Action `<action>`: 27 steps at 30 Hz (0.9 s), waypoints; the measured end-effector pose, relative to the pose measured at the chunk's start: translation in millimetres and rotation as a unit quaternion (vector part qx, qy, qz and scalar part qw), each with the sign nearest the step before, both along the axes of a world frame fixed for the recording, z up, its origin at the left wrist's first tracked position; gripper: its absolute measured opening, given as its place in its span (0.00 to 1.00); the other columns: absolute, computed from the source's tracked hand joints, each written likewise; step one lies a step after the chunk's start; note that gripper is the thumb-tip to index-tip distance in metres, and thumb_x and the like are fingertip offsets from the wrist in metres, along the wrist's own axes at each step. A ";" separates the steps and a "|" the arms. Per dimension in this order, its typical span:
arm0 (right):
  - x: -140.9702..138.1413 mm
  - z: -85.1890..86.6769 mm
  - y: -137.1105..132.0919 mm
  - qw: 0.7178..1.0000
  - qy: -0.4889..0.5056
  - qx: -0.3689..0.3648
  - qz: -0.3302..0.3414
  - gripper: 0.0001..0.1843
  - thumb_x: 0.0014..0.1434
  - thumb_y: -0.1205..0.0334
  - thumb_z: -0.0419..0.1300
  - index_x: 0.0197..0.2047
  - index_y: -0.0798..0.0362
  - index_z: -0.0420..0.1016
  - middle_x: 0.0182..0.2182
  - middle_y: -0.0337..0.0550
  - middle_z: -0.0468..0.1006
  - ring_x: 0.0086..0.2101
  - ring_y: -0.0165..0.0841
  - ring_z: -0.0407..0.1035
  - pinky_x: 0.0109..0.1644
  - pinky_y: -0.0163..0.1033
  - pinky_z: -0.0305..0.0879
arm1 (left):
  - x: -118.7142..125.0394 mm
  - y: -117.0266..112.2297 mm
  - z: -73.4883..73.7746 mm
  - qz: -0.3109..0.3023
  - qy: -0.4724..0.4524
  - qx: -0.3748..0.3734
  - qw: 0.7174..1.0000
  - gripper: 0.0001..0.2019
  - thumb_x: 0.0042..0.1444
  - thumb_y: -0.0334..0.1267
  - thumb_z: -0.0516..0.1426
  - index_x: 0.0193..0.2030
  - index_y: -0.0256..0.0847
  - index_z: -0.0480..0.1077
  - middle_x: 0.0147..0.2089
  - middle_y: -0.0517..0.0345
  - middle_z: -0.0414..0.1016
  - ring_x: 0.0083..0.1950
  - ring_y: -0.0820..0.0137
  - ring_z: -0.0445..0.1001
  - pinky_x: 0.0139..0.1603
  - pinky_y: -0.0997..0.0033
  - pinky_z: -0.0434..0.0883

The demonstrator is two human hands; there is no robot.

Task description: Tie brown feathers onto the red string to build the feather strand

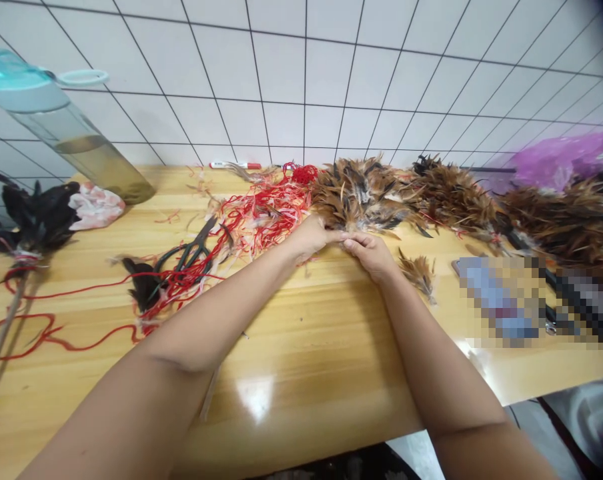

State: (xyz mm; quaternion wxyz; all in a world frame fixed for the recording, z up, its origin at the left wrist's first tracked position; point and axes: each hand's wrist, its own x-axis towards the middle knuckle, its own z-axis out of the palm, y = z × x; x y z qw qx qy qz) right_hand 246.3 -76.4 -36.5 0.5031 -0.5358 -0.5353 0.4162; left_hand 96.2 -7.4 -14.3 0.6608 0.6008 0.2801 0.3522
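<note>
My left hand and my right hand meet at the near edge of a brown feather pile. Thumb and fingers of both are closed in a pinch, tip to tip. Whatever lies between them is too small to make out. Left of my left hand spreads a tangle of red and pale pink string. A small tuft of brown feathers lies on the table right of my right hand.
Dark-handled scissors lie under red string beside black feathers. At left are a water bottle, a crumpled tissue and a stick topped with black feathers. A marker, more feather bunches and a purple bag line the wall.
</note>
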 end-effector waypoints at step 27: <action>-5.4 0.6 5.9 0.993 0.056 0.006 -0.102 0.19 0.48 0.43 0.64 0.26 0.52 0.70 0.15 0.31 0.58 0.19 0.25 0.49 0.24 0.34 0.45 | -43.1 26.0 33.8 0.031 0.413 0.293 0.862 0.05 0.41 0.33 0.64 0.21 0.38 0.72 0.18 0.60 0.67 0.24 0.72 0.62 0.31 0.72 0.57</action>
